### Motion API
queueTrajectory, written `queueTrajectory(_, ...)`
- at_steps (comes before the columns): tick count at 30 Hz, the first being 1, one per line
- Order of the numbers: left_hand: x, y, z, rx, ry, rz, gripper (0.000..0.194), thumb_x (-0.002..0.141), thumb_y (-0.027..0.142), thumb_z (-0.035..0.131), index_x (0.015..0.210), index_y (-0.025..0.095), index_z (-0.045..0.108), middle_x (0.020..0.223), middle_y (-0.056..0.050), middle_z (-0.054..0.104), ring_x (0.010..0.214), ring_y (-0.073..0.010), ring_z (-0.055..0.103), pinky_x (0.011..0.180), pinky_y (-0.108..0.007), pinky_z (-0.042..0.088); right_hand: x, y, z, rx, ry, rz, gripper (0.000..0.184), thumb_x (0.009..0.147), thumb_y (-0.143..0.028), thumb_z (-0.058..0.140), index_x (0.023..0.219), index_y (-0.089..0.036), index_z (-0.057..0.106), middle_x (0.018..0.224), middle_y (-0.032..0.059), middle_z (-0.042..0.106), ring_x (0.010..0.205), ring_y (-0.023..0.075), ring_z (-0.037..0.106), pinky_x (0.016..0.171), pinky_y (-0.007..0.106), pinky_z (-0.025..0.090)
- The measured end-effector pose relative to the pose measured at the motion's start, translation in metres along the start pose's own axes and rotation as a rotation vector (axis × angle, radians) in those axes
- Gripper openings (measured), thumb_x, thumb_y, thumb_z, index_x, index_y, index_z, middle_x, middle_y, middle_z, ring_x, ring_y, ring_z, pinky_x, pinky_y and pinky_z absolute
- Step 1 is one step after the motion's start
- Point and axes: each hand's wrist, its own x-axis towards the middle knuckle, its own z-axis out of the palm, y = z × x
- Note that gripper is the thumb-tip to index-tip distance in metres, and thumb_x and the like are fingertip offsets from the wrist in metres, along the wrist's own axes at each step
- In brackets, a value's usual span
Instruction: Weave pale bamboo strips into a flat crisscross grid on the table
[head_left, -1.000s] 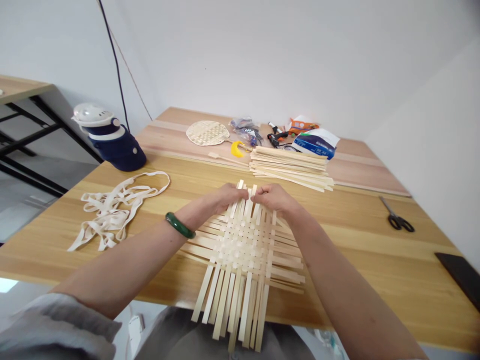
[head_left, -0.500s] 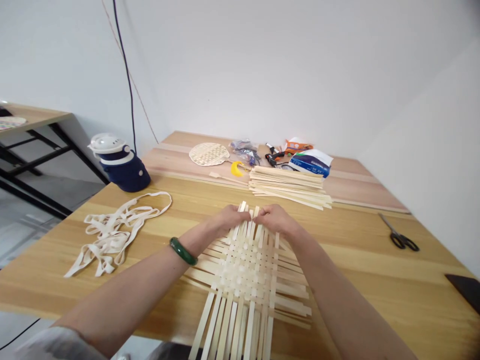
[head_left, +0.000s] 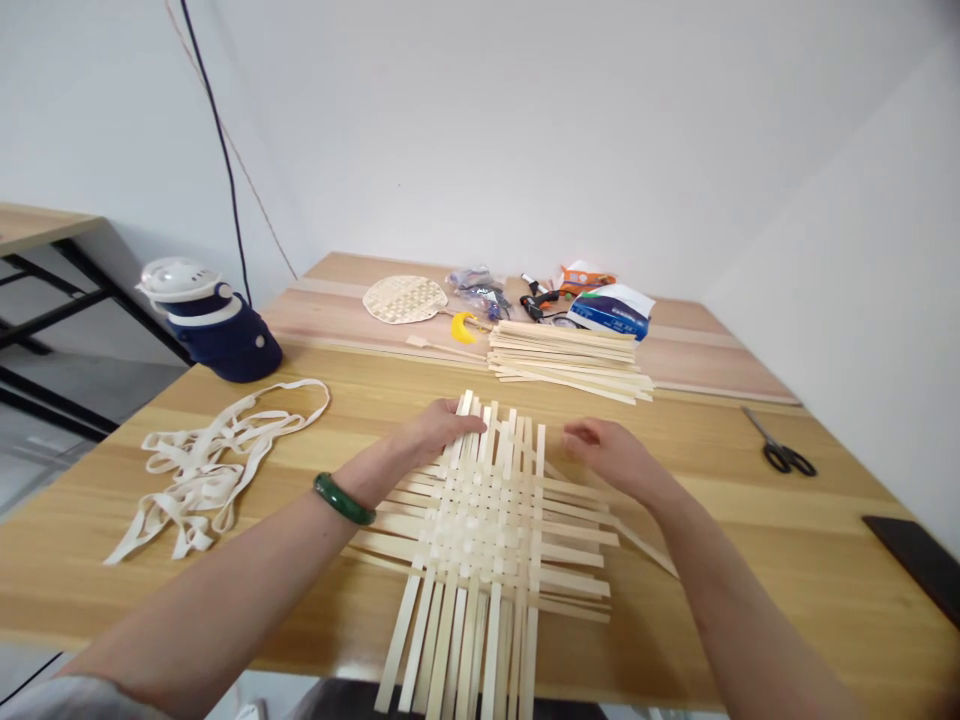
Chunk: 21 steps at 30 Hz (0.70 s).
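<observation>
Logging a half-woven mat of pale bamboo strips (head_left: 480, 530) lying flat on the wooden counter (head_left: 750, 570), directly in front of the person, its long loose ends running toward the near edge. Left hand (head_left: 442, 430) rests on the far strip ends, fingers (head_left: 469, 423) extended and open, not gripping; a green bangle (head_left: 343, 499) circles that wrist. Right hand (head_left: 607, 455) sits just off the weave's far right corner, fingers (head_left: 577, 437) loosely curled, open, holding nothing. One long strip (head_left: 645, 545) angles out from the mat's right side, beneath that forearm. Beyond the mat lies a stack of loose strips (head_left: 570, 360), with a small round woven fan (head_left: 405, 299) and a blue-and-white packet (head_left: 611, 318) behind it. Scissors (head_left: 780, 452) lie to the right. A tangle of cream tape (head_left: 202, 470) lies left of the mat, below navy-and-white headgear (head_left: 214, 335).
</observation>
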Motion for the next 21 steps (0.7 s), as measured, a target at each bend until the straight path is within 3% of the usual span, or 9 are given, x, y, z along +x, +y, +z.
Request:
queueTrajectory(3,0.003,-0.002,-0.001,0.002,0.0,-0.005,0.02,0.055,0.016,0.077,0.072,0.013,0.067,0.063,-0.003,0.069,0.054,-0.015,0.064,0.056,-0.025,0.051,-0.013,0.016,-0.013,0.108,-0.251,0.034,0.031,0.08,-0.045,0.056,0.074,-0.018,0.071,0.087,0.0065,0.074,0.087,0.0244,0.066,0.084,0.036,0.048)
queueTrajectory(6,0.003,-0.002,0.002,0.009,-0.019,-0.004,0.022,0.054,0.017,0.078,0.073,0.013,0.067,0.065,-0.003,0.07,0.057,-0.0166,0.066,0.058,-0.026,0.052,-0.018,0.018,-0.018,0.153,-0.348,0.003,0.03,0.075,-0.048,0.061,0.075,-0.02,0.072,0.083,0.0027,0.072,0.082,0.0214,0.062,0.077,0.032,0.046)
queueTrajectory(10,0.0,0.0,0.004,0.024,-0.043,0.009,0.025,0.053,0.02,0.08,0.073,0.013,0.068,0.066,-0.004,0.071,0.059,-0.0174,0.067,0.058,-0.027,0.052,-0.016,0.014,-0.02,0.144,-0.398,-0.053,0.026,0.073,-0.046,0.064,0.067,-0.02,0.068,0.068,-0.0011,0.062,0.068,0.0158,0.051,0.065,0.027,0.039)
queueTrajectory(14,-0.003,0.003,0.004,0.023,-0.053,0.018,0.025,0.052,0.021,0.08,0.073,0.013,0.068,0.069,-0.005,0.072,0.06,-0.0178,0.067,0.06,-0.027,0.053,-0.017,0.017,-0.021,0.15,-0.478,-0.098,0.041,0.079,-0.052,0.06,0.056,-0.019,0.056,0.056,-0.0042,0.044,0.058,0.0118,0.036,0.058,0.026,0.03)
queueTrajectory(19,-0.007,0.006,0.005,0.034,-0.059,0.018,0.023,0.054,0.021,0.078,0.073,0.011,0.069,0.069,-0.007,0.072,0.059,-0.0173,0.066,0.058,-0.027,0.053,-0.022,0.018,-0.025,0.19,-0.495,-0.126,0.036,0.081,-0.054,0.058,0.078,-0.019,0.068,0.074,-0.0007,0.058,0.071,0.0149,0.046,0.068,0.027,0.036)
queueTrajectory(21,-0.007,0.006,0.006,0.041,-0.06,0.022,0.022,0.054,0.02,0.077,0.073,0.011,0.069,0.07,-0.007,0.072,0.059,-0.0174,0.066,0.058,-0.027,0.052,-0.024,0.015,-0.025,0.165,-0.46,-0.142,0.034,0.08,-0.051,0.058,0.077,-0.019,0.068,0.075,0.0,0.059,0.072,0.0155,0.047,0.068,0.027,0.037)
